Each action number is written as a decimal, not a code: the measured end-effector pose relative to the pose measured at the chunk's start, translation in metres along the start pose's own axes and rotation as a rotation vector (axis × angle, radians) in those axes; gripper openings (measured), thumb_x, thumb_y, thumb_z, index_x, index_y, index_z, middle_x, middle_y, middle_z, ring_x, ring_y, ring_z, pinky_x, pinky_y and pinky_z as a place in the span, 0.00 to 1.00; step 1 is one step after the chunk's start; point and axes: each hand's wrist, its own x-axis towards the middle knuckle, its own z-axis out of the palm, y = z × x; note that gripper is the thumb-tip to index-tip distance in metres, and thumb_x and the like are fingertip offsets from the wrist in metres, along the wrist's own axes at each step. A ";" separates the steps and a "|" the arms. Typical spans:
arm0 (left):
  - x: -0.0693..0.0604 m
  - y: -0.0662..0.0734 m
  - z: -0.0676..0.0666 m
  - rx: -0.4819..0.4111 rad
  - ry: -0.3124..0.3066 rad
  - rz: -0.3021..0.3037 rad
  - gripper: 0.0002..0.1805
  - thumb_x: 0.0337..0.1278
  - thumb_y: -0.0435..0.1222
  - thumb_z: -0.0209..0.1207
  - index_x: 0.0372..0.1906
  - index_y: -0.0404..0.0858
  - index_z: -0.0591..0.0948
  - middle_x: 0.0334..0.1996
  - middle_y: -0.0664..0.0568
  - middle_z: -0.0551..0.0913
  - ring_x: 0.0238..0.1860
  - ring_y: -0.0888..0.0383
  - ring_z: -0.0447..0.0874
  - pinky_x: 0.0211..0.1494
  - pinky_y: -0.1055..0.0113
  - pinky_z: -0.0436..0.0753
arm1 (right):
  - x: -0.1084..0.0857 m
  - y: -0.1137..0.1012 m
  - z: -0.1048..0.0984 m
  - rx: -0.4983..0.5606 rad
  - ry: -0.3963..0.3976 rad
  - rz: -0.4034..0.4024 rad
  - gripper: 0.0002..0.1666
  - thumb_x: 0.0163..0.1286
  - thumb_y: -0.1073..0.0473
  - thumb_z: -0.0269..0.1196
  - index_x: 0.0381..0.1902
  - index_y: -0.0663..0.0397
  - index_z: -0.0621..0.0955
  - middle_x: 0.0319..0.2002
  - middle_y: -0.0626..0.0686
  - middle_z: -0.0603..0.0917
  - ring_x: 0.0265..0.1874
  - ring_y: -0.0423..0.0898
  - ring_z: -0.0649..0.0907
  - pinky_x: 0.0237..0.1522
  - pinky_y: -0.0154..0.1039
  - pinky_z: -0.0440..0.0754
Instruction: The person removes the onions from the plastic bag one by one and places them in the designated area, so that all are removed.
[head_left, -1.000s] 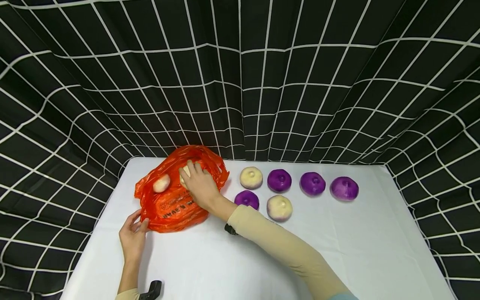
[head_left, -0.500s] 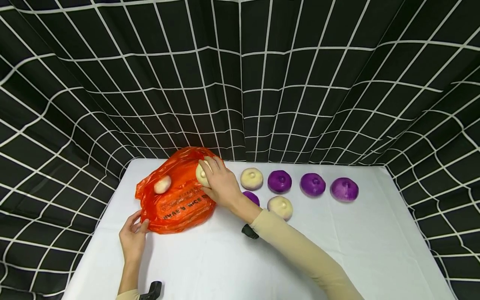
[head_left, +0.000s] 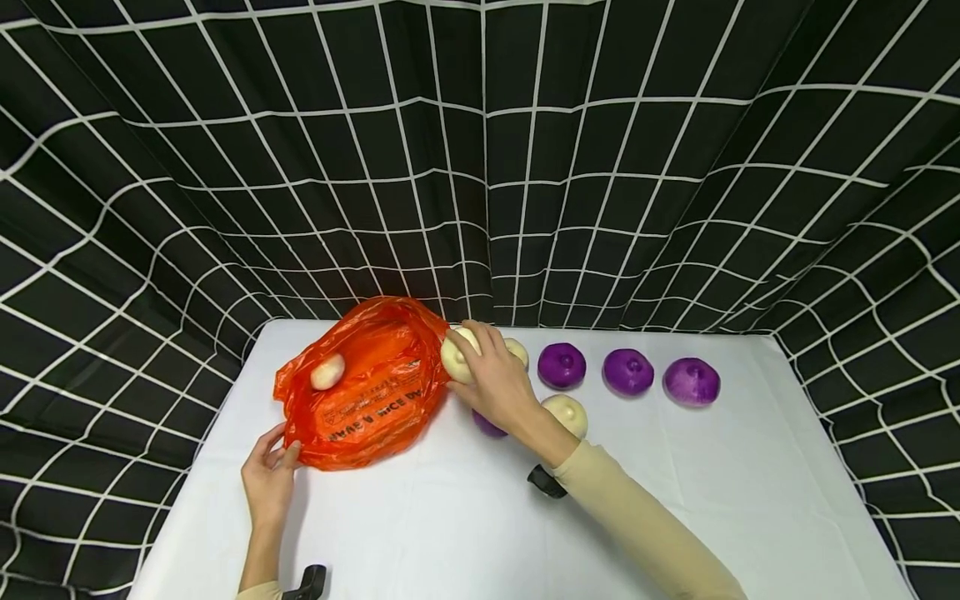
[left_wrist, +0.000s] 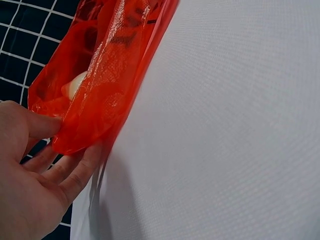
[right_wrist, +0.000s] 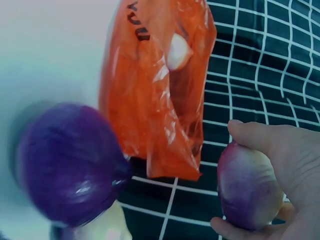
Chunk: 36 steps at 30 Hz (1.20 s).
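Observation:
A purple-and-white turnip (head_left: 457, 357) is gripped by my right hand (head_left: 497, 382), just past the right edge of an orange plastic bag (head_left: 375, 412). In the right wrist view the thumb and fingers curl round this turnip (right_wrist: 247, 185), clear of the bag (right_wrist: 145, 95). My left hand (head_left: 268, 483) pinches the bag's near left corner, thumb on top and fingers beneath, as the left wrist view shows of that hand (left_wrist: 40, 175). Another turnip (head_left: 327, 372), pale side showing, lies inside the bag, whose mouth gapes.
Right of the bag, purple turnips (head_left: 562, 365) and pale ones (head_left: 567, 414) rest in two rows on the white-covered table (head_left: 420, 517). My right hand partly hides a pale turnip (head_left: 519, 352) and a purple one (head_left: 489, 426). A black gridded curtain (head_left: 480, 167) surrounds the table.
The right hand has lifted the turnip from inside the bag and carried it rightward, past the bag's edge. The left hand keeps its hold on the corner.

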 end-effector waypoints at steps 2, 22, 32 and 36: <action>0.000 0.000 0.000 0.005 -0.001 0.001 0.21 0.59 0.19 0.56 0.58 0.24 0.75 0.42 0.68 0.78 0.25 0.73 0.81 0.26 0.80 0.80 | -0.006 0.004 -0.002 -0.016 0.004 0.013 0.45 0.52 0.47 0.76 0.66 0.47 0.72 0.65 0.56 0.68 0.63 0.55 0.70 0.34 0.50 0.86; 0.001 -0.001 -0.003 0.012 0.000 0.012 0.21 0.59 0.19 0.57 0.59 0.24 0.74 0.41 0.70 0.77 0.26 0.74 0.81 0.26 0.80 0.80 | -0.038 0.047 -0.033 0.046 0.086 0.150 0.49 0.51 0.50 0.78 0.68 0.53 0.68 0.65 0.56 0.69 0.62 0.55 0.71 0.32 0.56 0.85; 0.002 -0.002 -0.004 0.036 0.000 0.034 0.23 0.60 0.19 0.56 0.61 0.26 0.73 0.44 0.67 0.76 0.28 0.75 0.79 0.26 0.82 0.79 | -0.072 0.079 -0.057 0.044 0.105 0.276 0.49 0.51 0.49 0.78 0.68 0.56 0.69 0.66 0.58 0.69 0.63 0.58 0.70 0.36 0.61 0.83; 0.003 -0.003 -0.003 0.052 0.006 0.024 0.23 0.60 0.19 0.56 0.61 0.27 0.73 0.44 0.68 0.76 0.28 0.75 0.79 0.27 0.82 0.79 | -0.092 0.094 -0.061 0.031 0.113 0.324 0.49 0.50 0.50 0.78 0.66 0.59 0.69 0.65 0.60 0.69 0.62 0.61 0.71 0.37 0.62 0.81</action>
